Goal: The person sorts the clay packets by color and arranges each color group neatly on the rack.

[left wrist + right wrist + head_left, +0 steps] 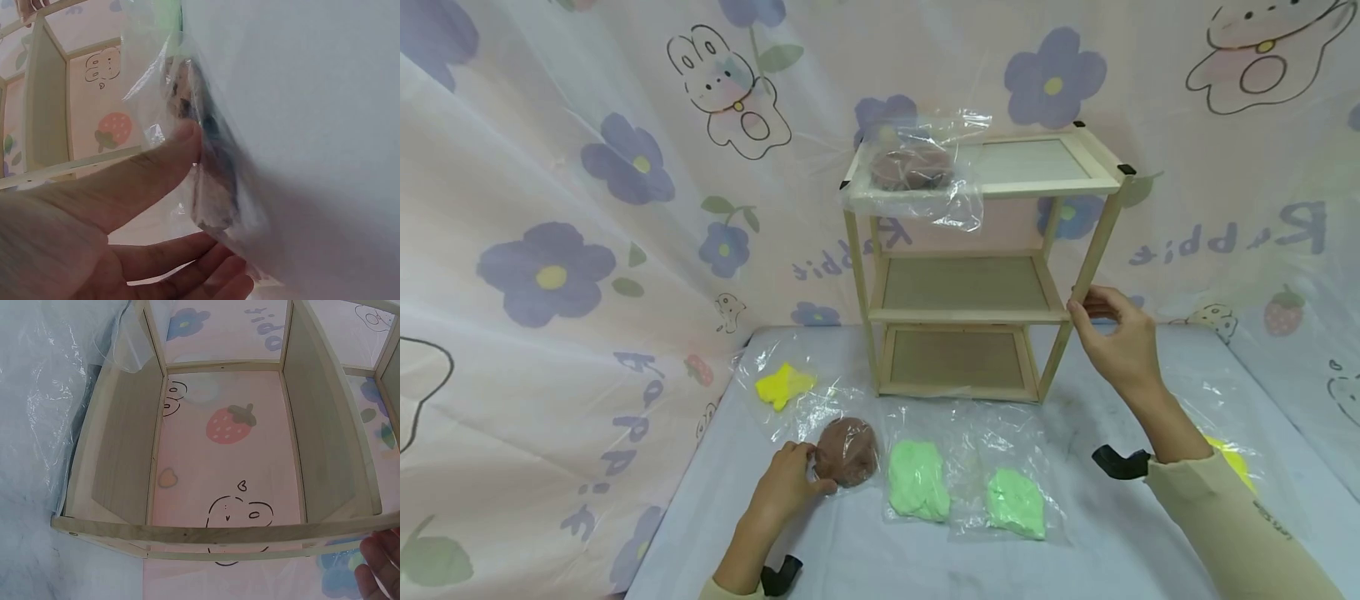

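the brown lump [847, 452] lies at two o'clock from my nearer left grip [782, 485], pinched at its edge; my right grip [1117, 340] clasps the rack post [1096, 242].

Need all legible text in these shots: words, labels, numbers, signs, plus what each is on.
"Rabbit": cloth, right side, running right to left.
"Rabbit": cloth, behind the shelf, running right to left.
"Rabbit": cloth, left side, running downward at a slant.
Right sleeve: small dark lettering, too small to read.
No numbers or brand labels that I can read.
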`<state>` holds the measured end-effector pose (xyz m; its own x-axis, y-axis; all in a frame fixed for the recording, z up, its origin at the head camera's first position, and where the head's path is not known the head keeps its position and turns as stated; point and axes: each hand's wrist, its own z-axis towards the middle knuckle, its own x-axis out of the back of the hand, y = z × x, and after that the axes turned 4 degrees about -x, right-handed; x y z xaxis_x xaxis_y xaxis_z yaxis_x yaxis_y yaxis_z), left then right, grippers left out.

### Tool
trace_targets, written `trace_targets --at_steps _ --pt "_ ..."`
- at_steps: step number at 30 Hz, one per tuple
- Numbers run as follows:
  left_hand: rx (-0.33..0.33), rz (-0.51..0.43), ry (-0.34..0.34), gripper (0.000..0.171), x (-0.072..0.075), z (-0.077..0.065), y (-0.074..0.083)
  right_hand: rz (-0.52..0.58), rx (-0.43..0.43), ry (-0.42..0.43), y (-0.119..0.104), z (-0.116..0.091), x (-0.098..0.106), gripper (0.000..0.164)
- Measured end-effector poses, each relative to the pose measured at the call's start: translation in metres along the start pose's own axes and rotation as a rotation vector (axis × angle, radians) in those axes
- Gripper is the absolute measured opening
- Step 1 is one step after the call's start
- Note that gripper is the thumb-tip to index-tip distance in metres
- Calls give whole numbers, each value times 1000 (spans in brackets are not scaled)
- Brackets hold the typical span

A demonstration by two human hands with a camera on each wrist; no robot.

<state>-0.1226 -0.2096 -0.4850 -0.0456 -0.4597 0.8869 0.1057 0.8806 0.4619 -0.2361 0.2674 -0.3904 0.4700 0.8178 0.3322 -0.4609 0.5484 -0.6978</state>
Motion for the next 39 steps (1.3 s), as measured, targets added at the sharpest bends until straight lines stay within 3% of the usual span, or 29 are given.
trace_targets --at_steps 4,14,21,32,35,39 --pt "10 11 -14 71 0 1 -2 2 1 -4 3 0 -1 23" --pt "1 55 -9 54 -2 8 -3 5 2 -9 2 -1 -1 22" --pt "15 83 -5 64 -7 10 -1 -7 -2 -15 2 -1 1 22" --pt "-9 111 35 53 -7 11 -2 7 18 -19 -1 -1 0 21" --pt "-23 73 59 55 -5 13 -5 6 20 -16 0 0 0 21" --pt "-49 -69 88 61 -2 15 -10 -3 12 -19 -1 0 1 22"
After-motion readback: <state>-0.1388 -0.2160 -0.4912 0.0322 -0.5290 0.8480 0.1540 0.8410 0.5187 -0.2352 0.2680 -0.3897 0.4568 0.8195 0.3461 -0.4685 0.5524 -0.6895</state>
